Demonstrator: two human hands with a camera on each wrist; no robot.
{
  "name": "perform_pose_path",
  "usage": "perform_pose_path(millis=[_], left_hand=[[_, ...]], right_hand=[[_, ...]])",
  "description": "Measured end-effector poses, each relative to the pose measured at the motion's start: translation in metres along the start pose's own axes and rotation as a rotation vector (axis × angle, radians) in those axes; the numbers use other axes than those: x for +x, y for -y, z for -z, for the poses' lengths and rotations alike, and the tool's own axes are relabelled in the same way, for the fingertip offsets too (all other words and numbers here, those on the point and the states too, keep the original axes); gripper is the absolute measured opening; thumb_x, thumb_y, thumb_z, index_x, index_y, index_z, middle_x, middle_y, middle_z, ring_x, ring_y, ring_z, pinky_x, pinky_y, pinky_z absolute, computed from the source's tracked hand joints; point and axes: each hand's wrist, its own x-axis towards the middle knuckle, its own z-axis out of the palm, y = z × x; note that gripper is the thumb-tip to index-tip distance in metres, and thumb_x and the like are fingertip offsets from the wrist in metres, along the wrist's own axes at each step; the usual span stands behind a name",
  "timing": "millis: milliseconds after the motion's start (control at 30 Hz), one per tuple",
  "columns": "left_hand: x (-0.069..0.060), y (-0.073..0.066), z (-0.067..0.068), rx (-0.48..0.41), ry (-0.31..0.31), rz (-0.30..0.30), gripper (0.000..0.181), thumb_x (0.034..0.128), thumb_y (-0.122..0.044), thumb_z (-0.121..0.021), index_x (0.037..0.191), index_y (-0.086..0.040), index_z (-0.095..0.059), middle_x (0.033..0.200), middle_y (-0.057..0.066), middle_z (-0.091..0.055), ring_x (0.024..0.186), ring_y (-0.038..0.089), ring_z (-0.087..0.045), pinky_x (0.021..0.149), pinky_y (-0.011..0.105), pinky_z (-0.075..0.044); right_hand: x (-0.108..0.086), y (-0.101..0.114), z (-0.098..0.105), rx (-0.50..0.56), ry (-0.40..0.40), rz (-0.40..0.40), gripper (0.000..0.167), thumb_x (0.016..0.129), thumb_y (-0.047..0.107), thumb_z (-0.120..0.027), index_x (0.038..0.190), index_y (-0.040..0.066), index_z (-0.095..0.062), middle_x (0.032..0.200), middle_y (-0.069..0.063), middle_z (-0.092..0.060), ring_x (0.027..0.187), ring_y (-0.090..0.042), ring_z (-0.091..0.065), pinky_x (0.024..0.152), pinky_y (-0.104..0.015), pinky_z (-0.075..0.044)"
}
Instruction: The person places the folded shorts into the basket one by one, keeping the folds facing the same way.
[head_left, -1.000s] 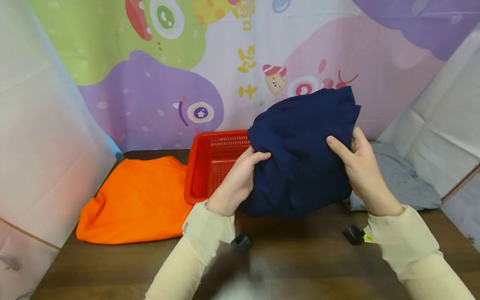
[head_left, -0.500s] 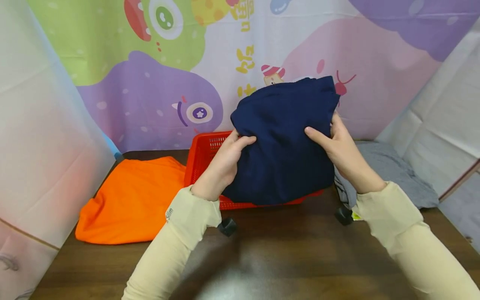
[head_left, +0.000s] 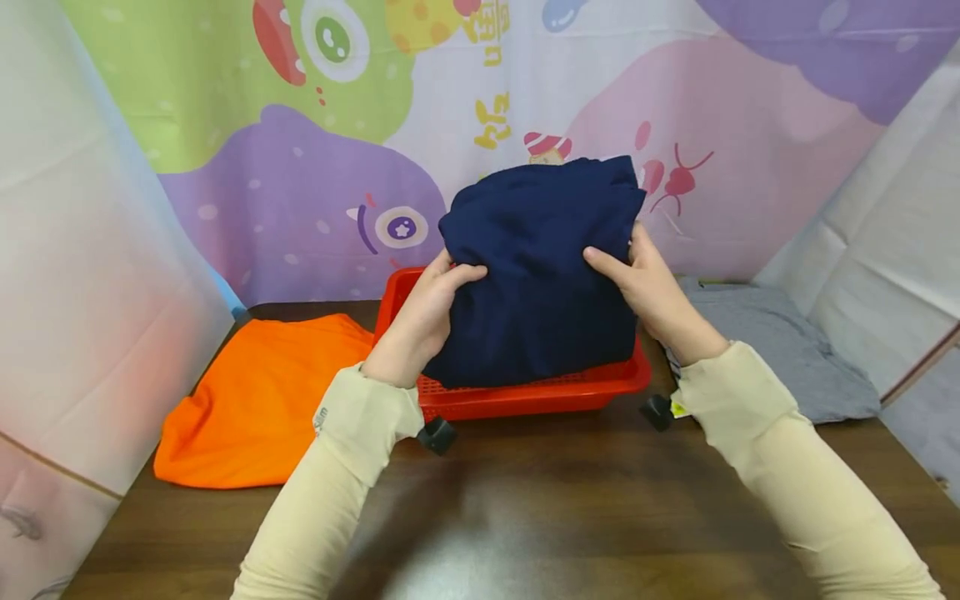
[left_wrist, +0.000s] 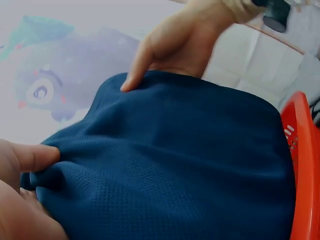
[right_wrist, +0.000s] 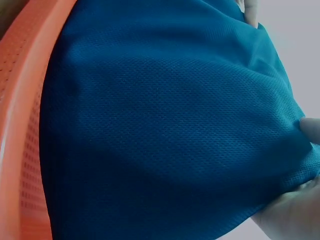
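A folded navy cloth [head_left: 536,283] is held up over the red basket [head_left: 525,400], covering most of its opening. My left hand [head_left: 423,321] pinches the cloth's left edge, thumb on the near face and fingers behind. At the right edge my right hand [head_left: 652,287] grips it the same way. The left wrist view has the cloth [left_wrist: 170,150] stretched between my left hand [left_wrist: 25,185] and my right hand [left_wrist: 180,42]. In the right wrist view the cloth [right_wrist: 165,110] hangs beside the basket's rim [right_wrist: 30,75].
An orange cloth [head_left: 262,408] lies on the brown table [head_left: 525,517] left of the basket. A grey cloth [head_left: 780,350] lies to the right. Behind the table hangs a curtain [head_left: 300,208] with cartoon figures, and white panels stand at both sides.
Both hands have carried the navy cloth leftwards and a little up, from right of the basket to above it. More of the grey cloth and the basket's front rim now shows.
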Motion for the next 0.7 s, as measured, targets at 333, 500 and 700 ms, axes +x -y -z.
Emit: perform_pose_path(millis=[333, 500, 700], left_hand=[[0.009, 0.016, 0.020, 0.006, -0.041, 0.067, 0.055, 0.0887, -0.012, -0.051, 0.140, -0.021, -0.033, 0.131, 0.004, -0.046, 0.101, 0.018, -0.050, 0.099, 0.035, -0.037], [0.015, 0.032, 0.030, 0.090, -0.068, 0.108, 0.050, 0.0898, -0.013, -0.050, 0.138, -0.016, -0.034, 0.127, 0.008, -0.048, 0.095, 0.017, -0.053, 0.095, 0.034, -0.041], [0.021, 0.047, 0.038, 0.139, -0.121, 0.150, 0.049, 0.0893, -0.013, -0.051, 0.136, -0.013, -0.036, 0.123, 0.007, -0.050, 0.088, 0.015, -0.053, 0.089, 0.031, -0.043]], right_hand=[[0.011, -0.028, -0.008, -0.002, 0.041, -0.057, 0.065, 0.094, 0.021, -0.048, 0.144, 0.011, -0.009, 0.144, -0.015, -0.029, 0.121, -0.029, -0.040, 0.105, -0.044, -0.029], [0.016, -0.044, -0.010, -0.031, 0.078, -0.133, 0.067, 0.093, 0.024, -0.049, 0.145, 0.011, -0.009, 0.144, -0.013, -0.030, 0.122, -0.031, -0.040, 0.105, -0.045, -0.030], [0.022, -0.061, -0.014, -0.055, 0.130, -0.227, 0.065, 0.093, 0.024, -0.050, 0.144, 0.010, -0.011, 0.144, -0.011, -0.030, 0.124, -0.031, -0.039, 0.106, -0.045, -0.028]])
